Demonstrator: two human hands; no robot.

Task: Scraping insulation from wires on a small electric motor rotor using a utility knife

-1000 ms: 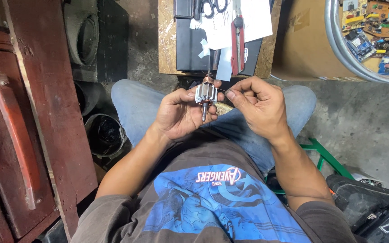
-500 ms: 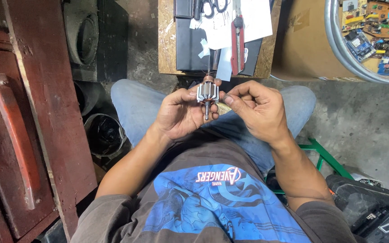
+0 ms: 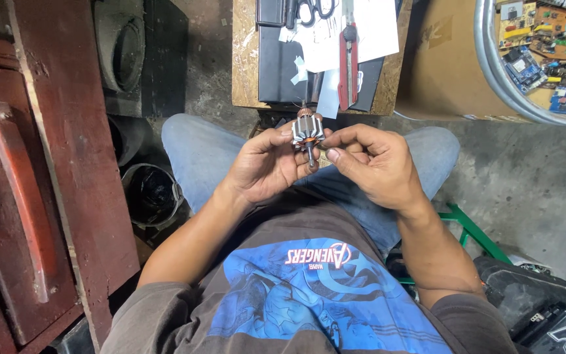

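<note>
A small motor armature (image 3: 308,131), grey metal with copper windings and a thin steel shaft, is held upright above my lap. My left hand (image 3: 264,164) grips it from the left side with thumb and fingers. My right hand (image 3: 371,164) pinches at its right side and lower shaft with thumb and forefinger. Both hands touch the armature over my blue jeans.
A small wooden table (image 3: 247,52) ahead carries a black case (image 3: 283,72), white papers, scissors (image 3: 314,8) and a red utility knife (image 3: 346,65). A metal tub (image 3: 492,72) of circuit boards sits at the upper right. Dark red wooden panels (image 3: 47,164) and black pots (image 3: 152,193) stand at the left.
The armature and both hands have shifted slightly up and turned a little; my right fingers have slid closer along the shaft.
</note>
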